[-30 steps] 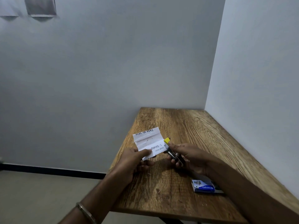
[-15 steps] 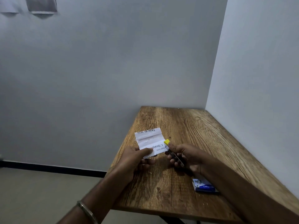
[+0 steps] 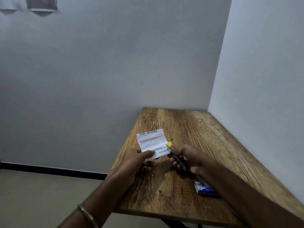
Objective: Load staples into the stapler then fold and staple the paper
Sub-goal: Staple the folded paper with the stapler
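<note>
Grained wood table (image 3: 189, 129) — creased paper (image 3: 152, 142)

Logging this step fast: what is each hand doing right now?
Left hand: pinches the folded white printed paper at its near edge.
Right hand: grips the slim dark stapler with a yellow tip, its tip at the paper's right edge.
</note>
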Action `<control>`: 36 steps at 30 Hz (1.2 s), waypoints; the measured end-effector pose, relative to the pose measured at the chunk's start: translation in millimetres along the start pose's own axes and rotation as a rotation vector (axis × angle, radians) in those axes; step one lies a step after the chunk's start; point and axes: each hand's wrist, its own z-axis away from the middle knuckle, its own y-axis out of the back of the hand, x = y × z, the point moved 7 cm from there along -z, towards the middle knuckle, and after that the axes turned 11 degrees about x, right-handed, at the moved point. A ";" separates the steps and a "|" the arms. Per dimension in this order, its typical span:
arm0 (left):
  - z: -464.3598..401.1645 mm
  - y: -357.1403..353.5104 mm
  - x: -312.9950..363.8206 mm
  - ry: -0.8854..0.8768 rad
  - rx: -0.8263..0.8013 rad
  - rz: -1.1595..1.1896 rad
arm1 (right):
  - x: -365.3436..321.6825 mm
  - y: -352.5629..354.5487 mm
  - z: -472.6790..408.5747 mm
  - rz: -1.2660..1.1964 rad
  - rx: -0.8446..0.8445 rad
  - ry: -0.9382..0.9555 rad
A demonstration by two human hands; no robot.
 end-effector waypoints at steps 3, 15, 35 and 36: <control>-0.2 0.1 -0.1 0.000 0.003 0.003 | 0.9 1.1 -1.2 -0.005 0.026 0.007; -0.9 -0.7 -0.1 -0.017 0.014 -0.014 | 2.8 2.5 -2.9 -0.037 0.038 0.009; 1.4 0.1 0.7 -0.030 0.005 0.012 | -3.1 -5.5 12.6 -0.049 -0.176 0.085; 1.8 0.2 0.8 -0.029 0.003 0.013 | -3.1 -5.0 12.3 -0.044 -0.172 0.086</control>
